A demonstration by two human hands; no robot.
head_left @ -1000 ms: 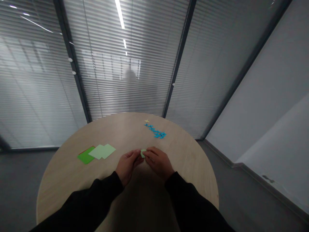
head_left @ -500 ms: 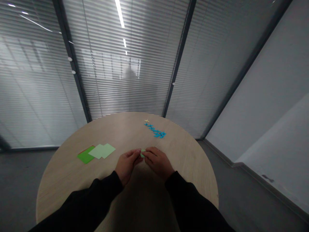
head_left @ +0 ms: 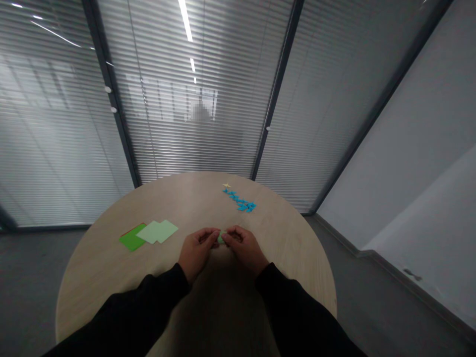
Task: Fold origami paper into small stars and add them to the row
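The person's left hand (head_left: 197,248) and right hand (head_left: 245,249) were close together over the near half of a round wooden table (head_left: 92,282), about midway across it and a little in from the near edge. Between them was a small piece of pale green paper (head_left: 222,237), mostly covered. The fingers (head_left: 209,234) of both hands were curled inward and grasped it from either side, with the fingertips meeting around it. Its exact shape was too hidden to tell. Black sleeves (head_left: 130,312) covered both arms up to the wrists.

Left of the hands, towards the table's left edge, lay two overlapping pale green paper squares (head_left: 159,232). They partly covered a darker green paper square (head_left: 131,239), which showed a thin orange line along its upper edge. Near the far edge, a row of small blue paper shapes (head_left: 240,202) ran at a slant, well apart from the hands, and a tiny yellow paper star (head_left: 226,185) lay just beyond its end. Behind the table stood glass walls with slatted blinds (head_left: 186,124).
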